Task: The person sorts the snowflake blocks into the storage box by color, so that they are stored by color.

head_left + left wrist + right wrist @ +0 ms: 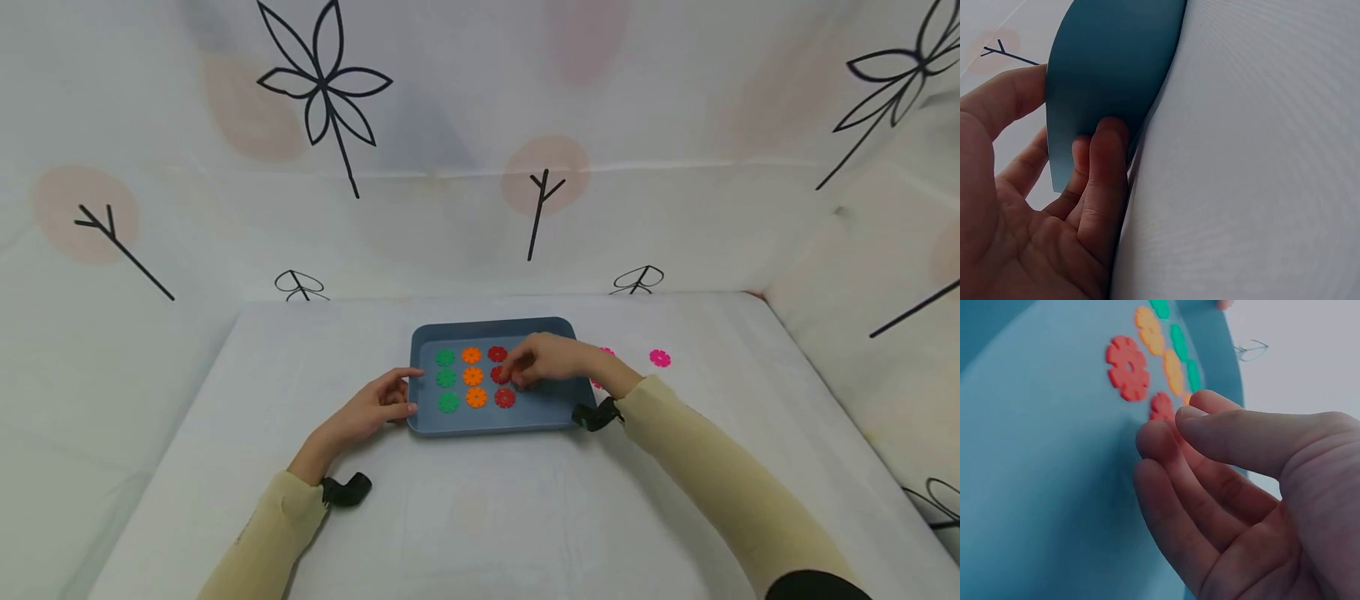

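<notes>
A blue-grey tray (pixel 540 413) lies on the table, holding notched plastic flower discs in three columns: green discs (pixel 446 378), orange discs (pixel 473 377) and red discs (pixel 505 397). My left hand (pixel 377 400) grips the tray's left edge, index finger on the rim and other fingertips against the outer wall (pixel 1107 56). Over the red column hovers my right hand (pixel 551 358), its fingers loosely bent and the thumb close to the index fingertip. Nothing shows between them in the right wrist view, where a red disc (pixel 1161 406) appears just past the fingertips, partly covered.
To the right of the tray, a pink disc (pixel 660 357) lies on the white tablecloth (pixel 465 517). More pink discs (pixel 607 351) show partly behind the right forearm. A patterned white cloth wall (pixel 450 233) stands behind the table.
</notes>
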Demonstrator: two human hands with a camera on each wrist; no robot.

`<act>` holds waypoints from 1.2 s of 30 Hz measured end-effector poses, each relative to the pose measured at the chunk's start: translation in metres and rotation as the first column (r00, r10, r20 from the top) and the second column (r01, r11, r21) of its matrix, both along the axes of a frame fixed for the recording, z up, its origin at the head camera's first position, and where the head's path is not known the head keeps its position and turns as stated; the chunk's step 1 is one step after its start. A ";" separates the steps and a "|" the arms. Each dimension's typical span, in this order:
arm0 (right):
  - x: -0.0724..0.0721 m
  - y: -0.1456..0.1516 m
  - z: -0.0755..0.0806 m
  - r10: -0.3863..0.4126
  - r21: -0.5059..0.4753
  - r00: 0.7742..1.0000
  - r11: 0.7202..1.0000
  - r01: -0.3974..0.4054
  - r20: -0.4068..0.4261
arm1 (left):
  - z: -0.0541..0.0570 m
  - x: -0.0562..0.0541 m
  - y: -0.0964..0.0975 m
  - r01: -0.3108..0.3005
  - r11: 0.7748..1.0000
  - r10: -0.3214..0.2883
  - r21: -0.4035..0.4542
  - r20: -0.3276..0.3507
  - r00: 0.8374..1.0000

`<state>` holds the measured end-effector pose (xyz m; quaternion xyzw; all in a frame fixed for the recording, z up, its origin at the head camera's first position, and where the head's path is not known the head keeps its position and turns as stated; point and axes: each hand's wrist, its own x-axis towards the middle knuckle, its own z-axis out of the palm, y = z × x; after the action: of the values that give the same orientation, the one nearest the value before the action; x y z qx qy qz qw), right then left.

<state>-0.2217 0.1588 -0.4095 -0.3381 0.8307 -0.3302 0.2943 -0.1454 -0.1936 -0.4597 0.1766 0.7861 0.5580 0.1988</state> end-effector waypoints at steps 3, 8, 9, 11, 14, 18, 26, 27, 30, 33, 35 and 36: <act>-0.001 0.011 0.005 -0.023 -0.039 0.999 0.999 0.022 -0.026 | -0.001 0.000 0.000 -0.006 1.000 0.006 -0.006 -0.002 1.000; -0.004 0.039 0.012 -0.139 -0.102 0.990 0.985 0.137 -0.013 | 0.000 0.001 0.000 -0.012 1.000 0.012 -0.008 0.003 1.000; -0.004 0.046 0.014 -0.172 -0.113 0.985 0.979 0.170 -0.008 | 0.000 0.001 0.000 -0.010 1.000 0.010 -0.007 0.003 1.000; -0.003 0.059 0.017 -0.235 -0.133 0.972 0.964 0.232 -0.007 | 0.001 0.001 0.000 -0.008 1.000 0.008 -0.008 -0.003 1.000; 0.000 0.079 0.021 -0.336 -0.158 0.942 0.931 0.329 -0.019 | 0.001 0.001 0.000 -0.009 1.000 0.009 -0.015 -0.011 1.000; 0.004 0.107 0.020 -0.438 -0.160 0.896 0.892 0.423 -0.076 | 0.001 0.001 0.000 -0.017 1.000 0.017 -0.026 -0.010 1.000; 0.010 0.159 0.005 -0.558 -0.069 0.820 0.830 0.554 -0.125 | -0.001 0.001 0.000 -0.011 1.000 0.010 -0.019 -0.010 1.000; 0.011 0.164 0.002 -0.569 -0.063 0.812 0.822 0.566 -0.130 | -0.001 0.000 0.000 -0.011 1.000 0.011 -0.019 -0.012 1.000; 0.015 0.177 -0.005 -0.597 -0.040 0.786 0.800 0.599 -0.158 | -0.001 0.000 0.000 -0.009 1.000 0.008 -0.015 -0.023 1.000; 0.017 0.189 -0.011 -0.618 -0.022 0.762 0.779 0.626 -0.195 | -0.001 0.000 0.000 -0.009 1.000 0.008 -0.013 -0.023 1.000; 0.018 0.198 -0.016 -0.628 -0.012 0.749 0.768 0.640 -0.211 | -0.001 0.000 0.000 -0.012 1.000 0.011 -0.015 -0.019 1.000; 0.018 0.201 -0.018 -0.633 -0.008 0.744 0.763 0.646 -0.216 | -0.001 0.001 0.000 -0.014 1.000 0.014 -0.019 -0.017 1.000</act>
<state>-0.2040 0.3601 -0.4274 -0.0551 0.9325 -0.3462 0.0871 -0.1448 -0.1934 -0.4605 0.1739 0.7942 0.5504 0.1901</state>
